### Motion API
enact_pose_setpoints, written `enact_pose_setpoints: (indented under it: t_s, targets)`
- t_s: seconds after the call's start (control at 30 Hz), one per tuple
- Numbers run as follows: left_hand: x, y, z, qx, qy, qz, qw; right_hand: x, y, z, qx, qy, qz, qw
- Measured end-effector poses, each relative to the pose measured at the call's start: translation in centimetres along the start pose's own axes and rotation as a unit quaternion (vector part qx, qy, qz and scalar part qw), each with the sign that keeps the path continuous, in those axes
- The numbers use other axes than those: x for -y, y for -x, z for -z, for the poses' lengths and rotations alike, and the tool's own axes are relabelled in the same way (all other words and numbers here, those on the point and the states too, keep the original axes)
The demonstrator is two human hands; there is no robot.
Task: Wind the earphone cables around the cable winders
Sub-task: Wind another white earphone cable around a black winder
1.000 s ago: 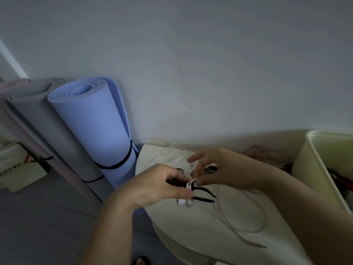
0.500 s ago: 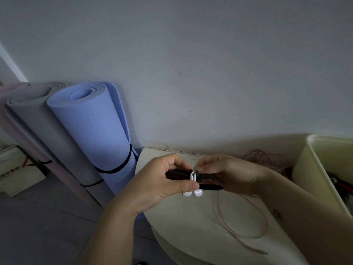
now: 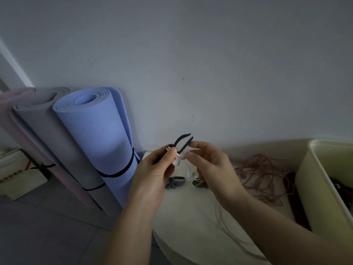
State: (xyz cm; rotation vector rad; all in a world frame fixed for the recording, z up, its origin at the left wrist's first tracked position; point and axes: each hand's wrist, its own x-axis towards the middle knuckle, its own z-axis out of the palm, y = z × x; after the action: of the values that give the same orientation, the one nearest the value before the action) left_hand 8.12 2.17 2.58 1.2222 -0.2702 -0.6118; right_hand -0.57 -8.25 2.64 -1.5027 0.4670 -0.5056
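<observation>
Both hands have risen; the cable winder (image 3: 183,143), level before, now stands with its two black prongs up, above the table's (image 3: 191,217) rear edge; the left hand (image 3: 150,178) pinches its base together with the white earbuds (image 3: 179,160); the right hand (image 3: 212,165) sets thumb and forefinger at one prong, grip indeterminate; the pink cable (image 3: 217,211) trails toward the table's front edge.

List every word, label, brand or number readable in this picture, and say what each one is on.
No readable text anywhere in this view.
On the black cable winder: no print visible.
On the white earbuds: no marking visible.
On the blue rolled mat: plain.
On the cream bin: plain wall; contents too dark to tell.
</observation>
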Motion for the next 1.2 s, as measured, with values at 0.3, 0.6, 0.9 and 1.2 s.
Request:
enact_pose_setpoints:
  t_s: [0.3,0.6,0.9,1.2]
  targets:
    - [1.4,0.5,-2.0,-0.073,0.095,0.014,0.993,-0.1,-0.1,-0.3,-0.003,0.033,0.031,0.999]
    - [1.0,0.1,-1.3,-0.044,0.007,0.014,0.999,0.9,-0.9,1.8,0.06,0.057,0.04,0.996]
    - [1.0,0.5,-1.3,-0.03,-0.041,-0.014,0.999,1.7,-0.6,2.1,0.063,-0.008,0.006,0.998]
    - [0.5,0.6,-0.1,0.022,-0.08,0.024,0.996,1.8,-0.6,2.1,0.057,0.022,-0.029,0.998]
